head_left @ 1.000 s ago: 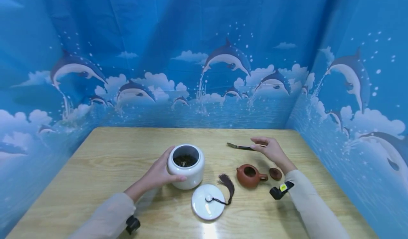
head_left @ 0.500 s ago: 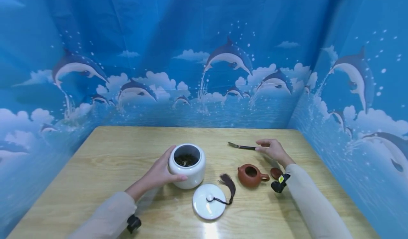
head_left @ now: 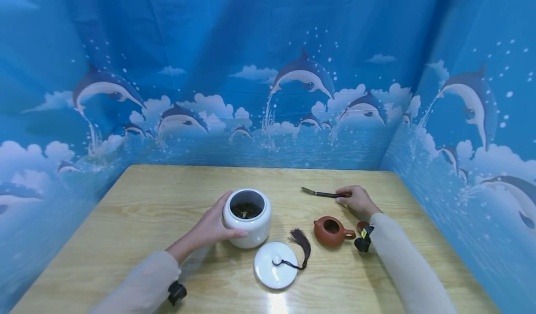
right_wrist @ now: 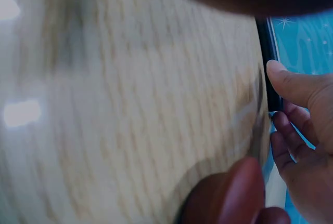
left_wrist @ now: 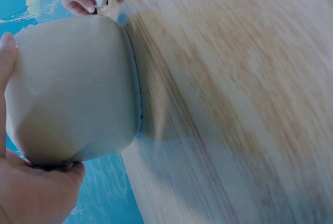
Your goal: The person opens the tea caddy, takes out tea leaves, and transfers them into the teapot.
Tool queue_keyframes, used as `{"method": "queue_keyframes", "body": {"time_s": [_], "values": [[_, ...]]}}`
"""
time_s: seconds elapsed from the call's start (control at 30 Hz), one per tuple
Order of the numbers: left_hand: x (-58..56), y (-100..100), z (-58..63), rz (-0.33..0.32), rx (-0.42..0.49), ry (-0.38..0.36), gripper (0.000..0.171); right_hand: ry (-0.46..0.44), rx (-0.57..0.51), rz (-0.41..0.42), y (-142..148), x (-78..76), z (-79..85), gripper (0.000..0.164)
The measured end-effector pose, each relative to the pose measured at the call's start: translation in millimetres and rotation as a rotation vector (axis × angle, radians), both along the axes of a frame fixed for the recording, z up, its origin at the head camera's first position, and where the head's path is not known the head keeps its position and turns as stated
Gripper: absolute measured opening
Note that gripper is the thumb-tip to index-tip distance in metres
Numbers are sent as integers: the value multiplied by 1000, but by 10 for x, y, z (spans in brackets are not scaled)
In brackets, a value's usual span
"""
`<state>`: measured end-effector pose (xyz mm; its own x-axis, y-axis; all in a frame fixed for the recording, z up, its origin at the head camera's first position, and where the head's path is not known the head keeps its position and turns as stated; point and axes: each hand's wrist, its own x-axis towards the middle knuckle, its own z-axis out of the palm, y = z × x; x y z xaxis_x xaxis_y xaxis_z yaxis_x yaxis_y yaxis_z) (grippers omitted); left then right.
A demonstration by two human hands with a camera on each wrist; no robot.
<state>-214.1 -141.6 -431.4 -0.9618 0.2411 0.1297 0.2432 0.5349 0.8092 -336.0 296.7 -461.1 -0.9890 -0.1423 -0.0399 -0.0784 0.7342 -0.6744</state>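
Note:
My left hand (head_left: 210, 225) grips the side of a white ceramic tea jar (head_left: 256, 228), which stands uncovered with dark tea leaves (head_left: 245, 210) inside. In the left wrist view, thumb and fingers lie round the jar (left_wrist: 78, 89). My right hand (head_left: 357, 201) pinches the end of a slim tea scoop (head_left: 324, 194) with a dark handle and a bronze-coloured tip, low over the table. The right wrist view shows my thumb at the dark handle (right_wrist: 269, 57), with the fingers (right_wrist: 291, 135) curled beneath it. The scoop's tip points left, toward the jar.
A white lid (head_left: 274, 272) with a dark tassel (head_left: 300, 240) lies in front of the jar. To the right sits a reddish-brown clay teapot (head_left: 324, 236) without its lid. That small lid (head_left: 361, 225) is partly hidden by the right wrist camera. Dolphin-print curtains surround the wooden table (head_left: 167, 188).
My right hand has shifted right along the scoop's handle and lowered, its fingers closing on the end. The left hand keeps its grip on the jar. The view has shifted slightly.

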Motion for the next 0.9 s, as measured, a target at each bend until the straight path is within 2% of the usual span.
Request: {"method": "queue_keyframes", "body": {"time_s": [0.23,0.6,0.77,0.9], "values": [[-7,7,4,-5,-6,0,125,10,20,-33,12,3,-31,34],[1,11,34,-10,-6,8,124,60,59,-25,31,22,-26,21],[3,2,27,1,-11,-1,124,70,31,0,21,36,2,18],[5,-7,23,2,-17,-2,124,50,-40,24,27,18,-19,18]]}}
